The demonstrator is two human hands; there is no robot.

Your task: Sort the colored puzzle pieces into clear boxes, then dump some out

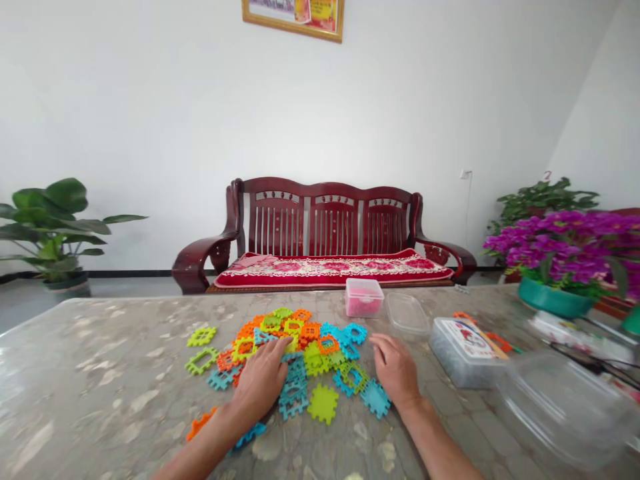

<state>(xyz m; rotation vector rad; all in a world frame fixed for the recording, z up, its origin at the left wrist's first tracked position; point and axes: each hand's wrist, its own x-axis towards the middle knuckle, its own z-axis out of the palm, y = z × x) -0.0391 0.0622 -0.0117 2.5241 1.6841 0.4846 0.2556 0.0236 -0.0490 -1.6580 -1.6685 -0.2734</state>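
A heap of interlocking plastic building pieces with notched edges, in orange, lime green and blue, lies in the middle of the table. My left hand (264,373) rests palm down on the left part of the heap, fingers stretched over the pieces and gripping none that I can see. Beside it are a stack of teal pieces (294,393) and a lime square piece (323,404). My right hand (396,368) is on the table at the heap's right edge, fingers loosely extended, holding nothing. Nearest to it is a blue square piece (376,398).
Behind the heap stands a pink-filled clear box (364,300), next to a clear lid (407,313). On the right are a labelled plastic box (467,353), a large clear container (565,400) and purple flowers (570,247) in a teal pot. A wooden bench (333,223) stands beyond the table (125,407).
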